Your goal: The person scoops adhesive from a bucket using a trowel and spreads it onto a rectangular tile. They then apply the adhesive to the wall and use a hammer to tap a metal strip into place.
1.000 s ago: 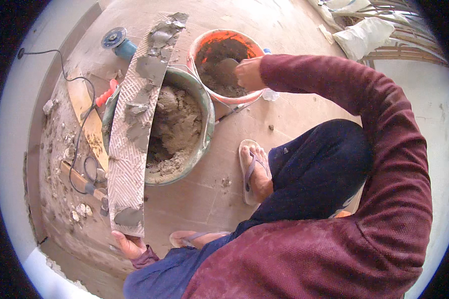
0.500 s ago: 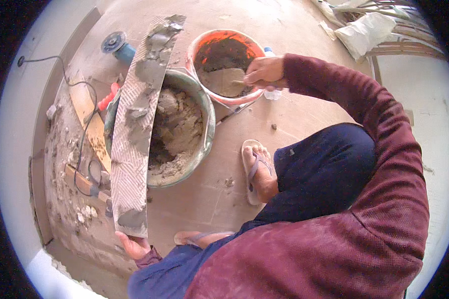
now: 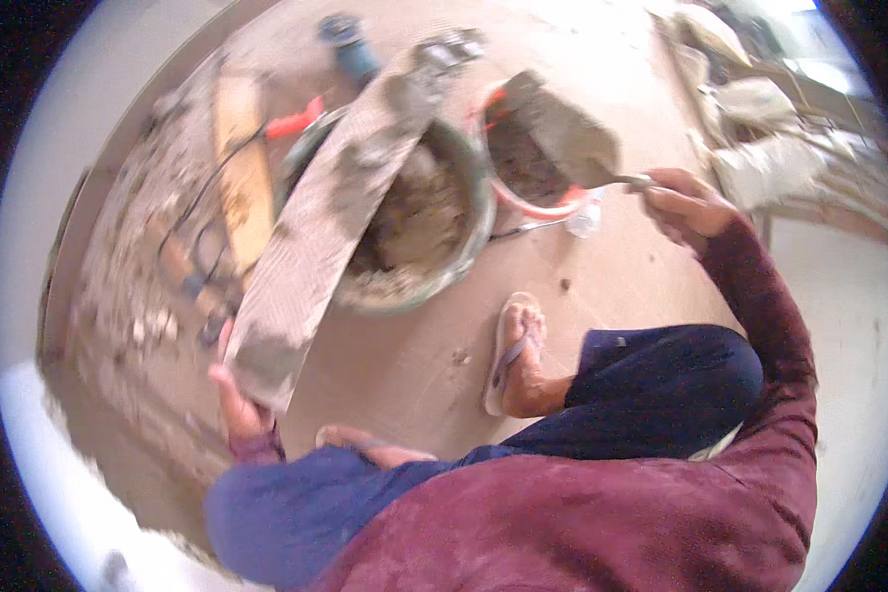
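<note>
I keep my eye on how the trowel sits against the strip. My right hand (image 3: pixel 689 205) has its fingers wrapped round the handle of a grey, broad-bladed trowel (image 3: pixel 569 128), its blade coated in mortar; from those fingers the blade points up and left, over a round, orange-rimmed bucket (image 3: pixel 553 210). Left of the blade, and apart from it, lies a long, narrow, pale tile-like strip with a ribbed face (image 3: pixel 301 237), partly smeared with grey mortar. Its long axis slants from lower left to upper right, across the mouth of a round, dark-green bucket (image 3: pixel 484 212); whether it rests on that rim I cannot tell. The trowel leans the opposite way, so the far ends of both come nearest each other. My left hand (image 3: pixel 242 405) is the nearer one to the strip, its fingers gripping the lower-left end.

Counting: one strip, one trowel, two buckets, both with mortar inside. Around them I count one yellowish wooden board (image 3: pixel 242 148), one blue cylindrical tool (image 3: pixel 353 59), one bright red-orange handle (image 3: pixel 296 118) and one clear plastic bottle (image 3: pixel 584 219). The whitish sacks (image 3: pixel 760 168) at upper right are too blurred to count.
</note>
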